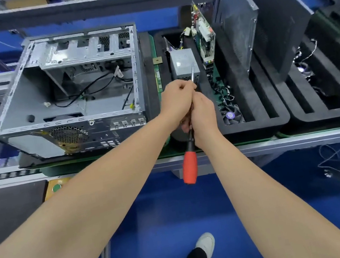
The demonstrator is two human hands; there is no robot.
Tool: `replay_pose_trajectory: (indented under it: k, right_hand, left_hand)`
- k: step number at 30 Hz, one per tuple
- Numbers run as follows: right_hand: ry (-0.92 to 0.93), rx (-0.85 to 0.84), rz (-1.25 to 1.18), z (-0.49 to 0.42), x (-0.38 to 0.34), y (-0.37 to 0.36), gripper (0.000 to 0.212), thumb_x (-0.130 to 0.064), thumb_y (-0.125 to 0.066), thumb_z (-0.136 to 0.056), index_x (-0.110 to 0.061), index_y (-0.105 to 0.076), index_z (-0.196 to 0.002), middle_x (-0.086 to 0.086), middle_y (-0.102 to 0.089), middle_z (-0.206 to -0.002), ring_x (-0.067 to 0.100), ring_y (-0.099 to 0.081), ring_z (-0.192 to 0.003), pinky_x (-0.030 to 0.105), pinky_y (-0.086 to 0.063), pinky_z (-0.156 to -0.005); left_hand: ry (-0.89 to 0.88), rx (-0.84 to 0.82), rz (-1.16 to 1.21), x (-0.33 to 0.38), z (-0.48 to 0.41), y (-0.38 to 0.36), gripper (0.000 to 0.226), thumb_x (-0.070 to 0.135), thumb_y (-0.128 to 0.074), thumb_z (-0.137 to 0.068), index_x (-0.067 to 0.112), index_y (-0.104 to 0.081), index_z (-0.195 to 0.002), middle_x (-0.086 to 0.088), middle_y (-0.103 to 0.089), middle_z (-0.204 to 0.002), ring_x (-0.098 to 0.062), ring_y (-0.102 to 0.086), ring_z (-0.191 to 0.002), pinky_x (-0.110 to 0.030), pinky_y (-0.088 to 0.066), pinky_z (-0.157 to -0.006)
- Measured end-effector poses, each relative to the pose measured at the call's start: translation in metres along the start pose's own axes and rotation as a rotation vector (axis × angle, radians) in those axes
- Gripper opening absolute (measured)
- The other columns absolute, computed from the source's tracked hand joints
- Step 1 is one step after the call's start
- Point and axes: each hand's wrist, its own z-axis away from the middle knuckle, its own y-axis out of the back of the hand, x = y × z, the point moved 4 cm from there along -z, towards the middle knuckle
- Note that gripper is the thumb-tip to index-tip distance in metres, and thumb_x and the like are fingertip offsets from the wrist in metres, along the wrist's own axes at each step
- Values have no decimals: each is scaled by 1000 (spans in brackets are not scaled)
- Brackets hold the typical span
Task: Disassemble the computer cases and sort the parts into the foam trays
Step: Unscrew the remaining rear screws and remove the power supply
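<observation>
Both hands are on the screwdriver (190,167), held over the gap btwn case (24,88) and 1st tray (257,125). L hand (176,99) is fisted round the shaft up near the tip. R hand (203,117) is curled round it lower down, just above the red handle, which hangs free toward the person. Tip points away, over the PSU (183,62); it isn't on any screw. Progress looks well along: the case lies open on its side w/ panel off and board and PSU out. The PSU sits in the tray's near-left slot, mobo (204,35) stands on edge beside it, a side panel (234,17) leans upright in the next slot, and a small fan (231,115) lies at the front end w/ loose wires behind it. A 2nd tray (329,120) to the right has another panel (278,15) and wires. Left in the case: black cables (92,87) across the floor and the drive cage (86,48). Can't tell if a fan sits behind the rear grille (69,135). Prob. a few screws and the cabling remain before the shell is bare.
</observation>
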Motion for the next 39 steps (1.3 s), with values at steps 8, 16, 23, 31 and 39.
replay_pose_trajectory:
  k: [8, 16, 23, 31, 39]
  right_hand:
    - [67, -336, -105, 56, -32, -94, 39, -44, -57, -104, -27, -70, -71, 2, -53, -56, 14, -43, -39, 22, -31, -38]
    - [32, -604, 118, 137, 19, -205, 29, -42, -59, -100, -28, -72, -77, 9, -56, -61, 18, -44, -36, 22, -32, -33]
    - [-114, -628, 324, 182, 90, -249, 44, -48, -56, -103, -23, -63, -67, 5, -58, -60, 13, -42, -34, 21, -27, -36]
    - [-278, -478, 264, 210, 138, -232, 26, -23, -47, -102, -6, -65, -108, 9, -59, -58, 17, -45, -38, 23, -31, -37]
    - [-211, -375, 318, 208, 153, -229, 31, -28, -37, -109, -15, -63, -119, 2, -57, -57, 16, -49, -41, 27, -42, -42]
  left_hand:
    - [-136, 143, 93, 25, 32, 114, 34, 38, -33, -108, 16, -54, -94, 10, -76, -75, -4, -68, -74, -34, -49, -75]
    - [-136, 432, 377, -50, 89, 250, 24, 21, -36, -94, 15, -47, -73, -4, -61, -53, -22, -62, -53, -38, -52, -60]
    - [9, 575, 283, -146, 129, 307, 54, 34, -31, -104, 7, -59, -66, 1, -65, -51, -4, -58, -50, -11, -41, -60]
    - [161, 229, 323, -208, 129, 298, 11, 25, -52, -104, 18, -61, -102, -2, -71, -81, -19, -70, -68, -40, -61, -70]
    - [122, 53, 186, -215, 92, 297, 50, 16, -67, -98, 17, -44, -142, -2, -51, -136, -17, -51, -122, -34, -41, -99]
